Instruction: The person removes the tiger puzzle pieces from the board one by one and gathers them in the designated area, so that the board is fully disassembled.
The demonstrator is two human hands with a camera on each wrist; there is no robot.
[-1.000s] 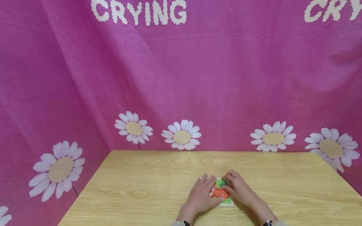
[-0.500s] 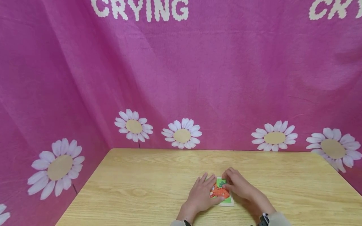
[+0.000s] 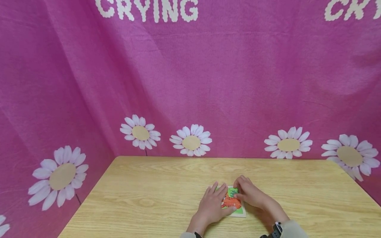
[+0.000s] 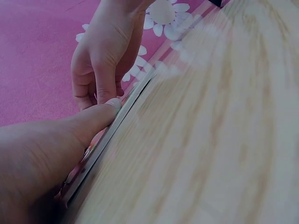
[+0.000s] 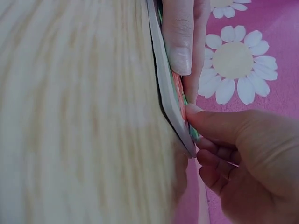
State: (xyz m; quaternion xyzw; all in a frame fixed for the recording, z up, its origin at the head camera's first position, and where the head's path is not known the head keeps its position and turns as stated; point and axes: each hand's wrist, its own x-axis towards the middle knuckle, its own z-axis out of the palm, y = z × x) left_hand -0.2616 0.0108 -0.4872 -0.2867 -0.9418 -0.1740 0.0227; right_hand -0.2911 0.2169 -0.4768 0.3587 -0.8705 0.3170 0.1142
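Observation:
A small square tiger jigsaw puzzle [image 3: 232,202], orange on green with a pale border, lies flat on the table. My left hand [image 3: 209,205] rests over its left side, fingers spread and thumb along the near part. At the upper right corner, my right hand [image 3: 252,195] pinches a green puzzle piece [image 5: 194,133] between thumb and curled fingers. The right wrist view shows that piece near the board's pale edge [image 5: 164,88]; whether it is fully seated cannot be told. My left hand hides the puzzle's left part, and my right fingers cover its upper right corner.
The wood-grain table [image 3: 143,198] reaches back to a pink cloth [image 3: 232,82] printed with white daisies and lettering. The cloth also hangs along the left side. A dark band [image 3: 276,228] circles my right wrist beside the sleeve.
The green piece under my right thumb has shifted slightly, and its dark plant pattern looks different. My right hand has moved a little away from me; the left stays in place. The head view has tilted slightly.

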